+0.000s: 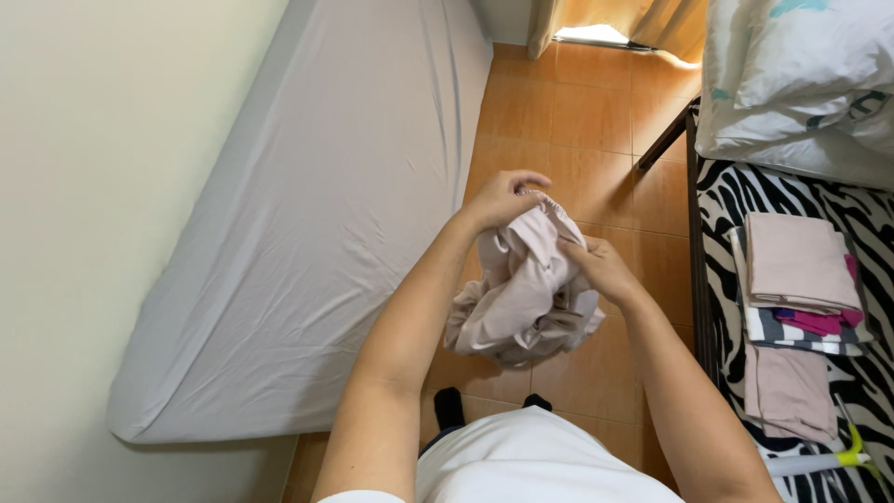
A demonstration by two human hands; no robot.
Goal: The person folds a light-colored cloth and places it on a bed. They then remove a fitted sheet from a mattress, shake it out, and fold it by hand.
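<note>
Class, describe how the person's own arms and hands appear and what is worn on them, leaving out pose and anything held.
Both forearms are bare, with no watch or bracelet; no ring is discernible on the left hand or right hand. A white short-sleeved top's sleeve edge shows.

A grey-sheeted mattress (307, 214) lies left; folded clothes (801, 284) rest on a zebra-print cover (736, 200) right.

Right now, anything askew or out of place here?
Mostly tidy. The folded stack on the zebra-print bed is uneven, a pink piece poking out sideways. The pale garment is bunched between left hand and right hand, unfolded.
</note>
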